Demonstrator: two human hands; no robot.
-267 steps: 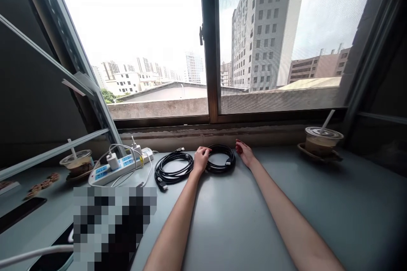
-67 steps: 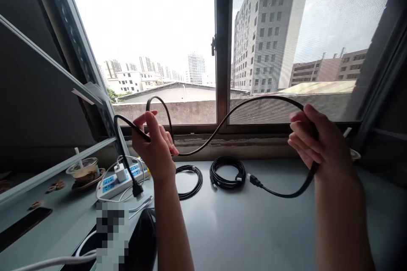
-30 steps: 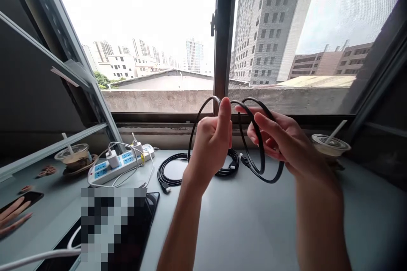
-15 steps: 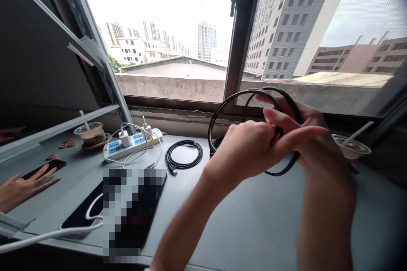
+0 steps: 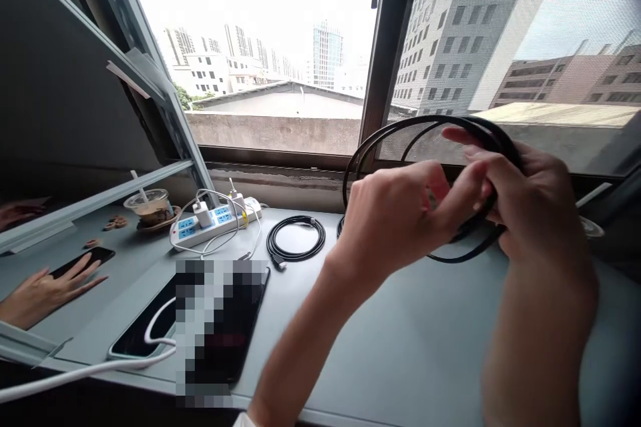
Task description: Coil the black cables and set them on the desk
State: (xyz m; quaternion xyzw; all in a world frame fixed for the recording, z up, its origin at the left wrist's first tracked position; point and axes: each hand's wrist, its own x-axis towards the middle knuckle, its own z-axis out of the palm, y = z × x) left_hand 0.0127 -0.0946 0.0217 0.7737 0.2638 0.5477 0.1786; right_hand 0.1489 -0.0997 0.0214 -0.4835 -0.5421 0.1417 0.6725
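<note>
A black cable (image 5: 410, 121) hangs in wide loops above the grey table, in front of the window. My right hand (image 5: 531, 180) is wrapped round the gathered loops on their right side. Close against it, my left hand (image 5: 405, 213) has its fingers curled, with thumb and forefinger pressed together near the strands; part of the cable runs behind it. A second black cable (image 5: 270, 240) lies coiled on the table, left of my left forearm.
A white power strip (image 5: 205, 228) with plugs and white wires is at the back left, near a drink cup (image 5: 150, 205). Dark tablets (image 5: 150, 320) lie in front. Another person's hand (image 5: 55, 290) rests by a phone (image 5: 105, 254). A second cup (image 5: 593, 227) is behind my right wrist.
Both hands have shifted right, my right hand farther. The held loops have moved up and right and look wider. The view has shifted slightly.
</note>
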